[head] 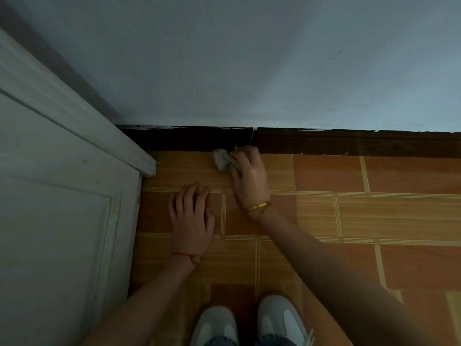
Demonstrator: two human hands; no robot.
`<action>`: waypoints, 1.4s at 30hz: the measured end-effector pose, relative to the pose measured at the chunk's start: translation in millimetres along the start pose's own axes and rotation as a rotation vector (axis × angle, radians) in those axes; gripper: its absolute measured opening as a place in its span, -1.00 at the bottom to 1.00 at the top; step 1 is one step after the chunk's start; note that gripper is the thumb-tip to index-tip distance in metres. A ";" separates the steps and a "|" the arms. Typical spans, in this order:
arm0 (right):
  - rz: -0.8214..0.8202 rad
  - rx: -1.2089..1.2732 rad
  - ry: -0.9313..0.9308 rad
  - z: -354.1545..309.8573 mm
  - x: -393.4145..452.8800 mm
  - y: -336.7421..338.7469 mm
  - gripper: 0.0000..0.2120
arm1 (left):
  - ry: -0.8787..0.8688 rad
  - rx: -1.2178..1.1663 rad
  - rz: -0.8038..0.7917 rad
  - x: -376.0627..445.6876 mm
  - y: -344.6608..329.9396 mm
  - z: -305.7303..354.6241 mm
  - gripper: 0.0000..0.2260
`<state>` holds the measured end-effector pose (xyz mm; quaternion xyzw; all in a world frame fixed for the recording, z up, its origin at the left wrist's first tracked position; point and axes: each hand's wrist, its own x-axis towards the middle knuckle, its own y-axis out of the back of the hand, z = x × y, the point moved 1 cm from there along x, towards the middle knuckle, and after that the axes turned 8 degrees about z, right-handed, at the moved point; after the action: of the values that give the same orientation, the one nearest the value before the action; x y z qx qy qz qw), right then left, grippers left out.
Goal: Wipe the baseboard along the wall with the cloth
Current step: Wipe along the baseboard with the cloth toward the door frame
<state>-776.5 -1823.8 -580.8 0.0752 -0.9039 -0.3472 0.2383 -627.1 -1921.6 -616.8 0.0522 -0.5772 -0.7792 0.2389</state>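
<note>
Head view, only one cam. Right hand [249, 176] is clenched round a bunched pale cloth [222, 159], fingertips pushed fwd so the wad meets the foot of the dark baseboard [324, 143], right where floor and board join. The cloth pokes out to the left of the knuckles; the rest is buried in the fist, so can't tell how much fabric is actually touching the board vs the tile. Probably held balled up like that to get pressure into the corner seam w/o the rag flopping.

Left hand [192, 216] is released, holds nothing: palm down, fingers spread flat on the tiled floor [374, 216], nearer the body than the right hand and a bit to its left. Looks like a prop for body weight while crouching; shoes [249, 323] sit behind both hands at frame bottom.

White door/cabinet panel [62, 196] stands just left of the left hand, and the baseboard ends against it. So the cloth is near the left end of the run, w/ a long stretch running off to the right of the right hand.

Baseboard itself: dark brown, glossy-ish strip under a pale wall [249, 58], ragged paint line along its top edge, a vertical joint just above the right hand's fingers. Dim light, so dust or dirt on it isn't readable.
</note>
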 end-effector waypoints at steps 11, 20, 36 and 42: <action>0.154 -0.087 -0.186 44.2 -4.2 37.8 -0.78 | 0.005 -0.011 0.010 0.1 -1.4 0.0 -0.58; -0.036 -0.058 -0.042 3.6 -8.9 -5.2 -0.71 | -0.008 0.000 0.006 0.3 0.6 -0.4 -0.57; 0.153 -0.148 -0.235 37.3 -8.3 27.5 -0.76 | 0.006 -0.028 -0.015 0.7 0.5 0.0 -0.56; -0.098 -0.102 0.004 2.9 -1.2 -8.2 -0.76 | 0.001 0.006 -0.015 -0.1 0.3 0.0 -0.57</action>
<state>-777.1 -1827.9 -588.6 0.1080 -0.8799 -0.4037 0.2262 -626.9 -1921.6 -616.6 0.0575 -0.5789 -0.7792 0.2332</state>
